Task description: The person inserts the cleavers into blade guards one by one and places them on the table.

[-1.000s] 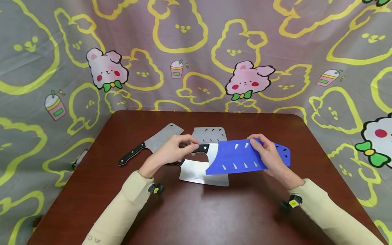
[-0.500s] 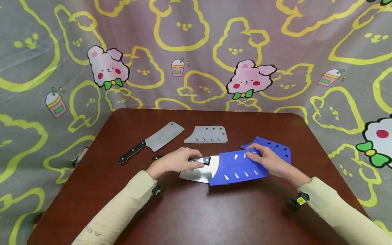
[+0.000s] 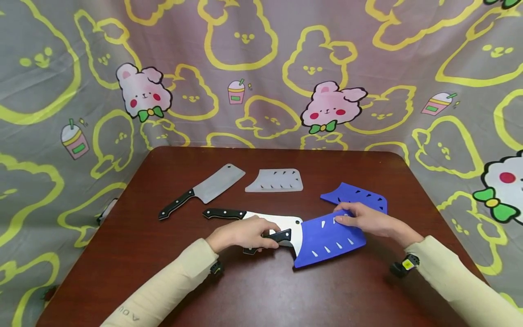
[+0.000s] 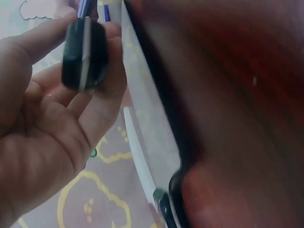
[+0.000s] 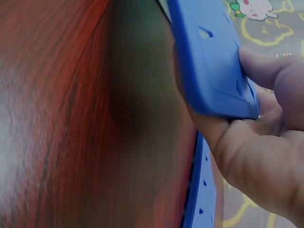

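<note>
Here we are, left to right: the bare cleaver [image 3: 218, 184] is staying put, while the middle cleaver [image 3: 288, 220] is coming into the clear, showing far more handle and blade than half a second ago; the left hand [image 3: 251, 232] is sinking lower and nearer, the held cleaver [image 3: 282, 235] is dropping with it, and the blue sheath [image 3: 333, 236] and right hand [image 3: 365, 219] are following down. Now the looks, from the left again: the bare cleaver is lying slanted on the worktop [image 3: 310, 295], black handle towards us, and the middle cleaver is pointing its studded handle left, its bright blade running behind the left hand. That left hand is curling thumb and fingers around the held cleaver's black handle. The whitish sheath [image 3: 277, 180] is lying farther back, slots dark. Over the worktop's middle, the held cleaver is showing just a pale strip of blade before disappearing into the blue sheath, which is tilting, pale slots gleaming. The right hand is pinching its far end, thumb on one face, fingers on the other. Beyond that, the second blue sheath [image 3: 351, 190] is lying flat. As for writing, the left sleeve [image 3: 163, 284] is carrying a few dark letters [image 3: 128, 313], too small to be reading for certain.
</note>
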`<state>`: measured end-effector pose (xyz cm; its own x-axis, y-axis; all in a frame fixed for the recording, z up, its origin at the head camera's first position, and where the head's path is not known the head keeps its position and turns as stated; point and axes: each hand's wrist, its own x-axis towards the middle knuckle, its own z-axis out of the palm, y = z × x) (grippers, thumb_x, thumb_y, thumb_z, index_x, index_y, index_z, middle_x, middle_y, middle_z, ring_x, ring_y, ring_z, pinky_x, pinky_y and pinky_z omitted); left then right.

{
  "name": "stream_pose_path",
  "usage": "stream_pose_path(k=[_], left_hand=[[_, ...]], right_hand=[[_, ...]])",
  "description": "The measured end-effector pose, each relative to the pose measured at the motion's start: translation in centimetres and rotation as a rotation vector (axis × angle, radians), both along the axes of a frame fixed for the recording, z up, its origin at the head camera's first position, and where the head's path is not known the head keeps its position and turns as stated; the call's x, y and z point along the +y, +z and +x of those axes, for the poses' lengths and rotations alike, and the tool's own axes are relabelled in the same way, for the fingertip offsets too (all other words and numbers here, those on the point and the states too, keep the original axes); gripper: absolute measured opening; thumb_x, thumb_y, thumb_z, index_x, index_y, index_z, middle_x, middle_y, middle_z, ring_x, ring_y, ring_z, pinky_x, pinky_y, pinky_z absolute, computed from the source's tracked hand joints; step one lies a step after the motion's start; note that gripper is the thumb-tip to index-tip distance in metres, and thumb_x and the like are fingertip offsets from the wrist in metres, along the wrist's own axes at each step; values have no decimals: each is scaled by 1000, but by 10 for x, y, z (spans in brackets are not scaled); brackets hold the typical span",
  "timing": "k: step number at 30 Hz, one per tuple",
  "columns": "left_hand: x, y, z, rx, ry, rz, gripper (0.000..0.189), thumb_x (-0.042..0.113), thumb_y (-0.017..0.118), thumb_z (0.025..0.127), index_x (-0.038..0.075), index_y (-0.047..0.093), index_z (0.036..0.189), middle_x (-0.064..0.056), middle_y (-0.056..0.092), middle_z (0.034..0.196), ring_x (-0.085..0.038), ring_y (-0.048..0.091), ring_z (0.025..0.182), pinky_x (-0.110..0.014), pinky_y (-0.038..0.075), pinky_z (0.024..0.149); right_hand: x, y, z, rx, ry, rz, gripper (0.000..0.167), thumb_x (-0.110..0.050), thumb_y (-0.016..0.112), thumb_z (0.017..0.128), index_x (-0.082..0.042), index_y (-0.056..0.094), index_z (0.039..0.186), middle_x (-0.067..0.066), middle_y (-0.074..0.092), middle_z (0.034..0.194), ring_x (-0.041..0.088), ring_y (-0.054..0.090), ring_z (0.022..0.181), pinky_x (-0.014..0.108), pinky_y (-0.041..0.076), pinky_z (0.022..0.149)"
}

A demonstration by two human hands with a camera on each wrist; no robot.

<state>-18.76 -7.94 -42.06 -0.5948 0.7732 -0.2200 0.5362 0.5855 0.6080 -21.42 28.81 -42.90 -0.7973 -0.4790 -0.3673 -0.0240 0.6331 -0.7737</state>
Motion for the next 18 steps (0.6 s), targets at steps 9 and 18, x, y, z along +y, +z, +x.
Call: stream_pose_path(k=[9, 18], left_hand=[[21, -4, 14, 68, -66, -53, 33, 35, 67, 93, 17, 64, 121, 13, 59, 61, 3, 52, 51, -16, 42, 53], [36, -11, 26, 109, -122, -63, 22, 35, 70, 90, 19, 65, 105, 14, 57, 64, 3, 51, 55, -14, 40, 54]], right_hand=[[17, -3, -6, -49, 42, 4, 37, -35, 62, 95, -12, 57, 123, 12, 64, 109, 27, 64, 95, 37, 55, 77], [26, -2, -7, 27, 120, 97, 32, -33, 64, 95, -13, 61, 119, 7, 63, 107, 22, 59, 91, 35, 52, 71]])
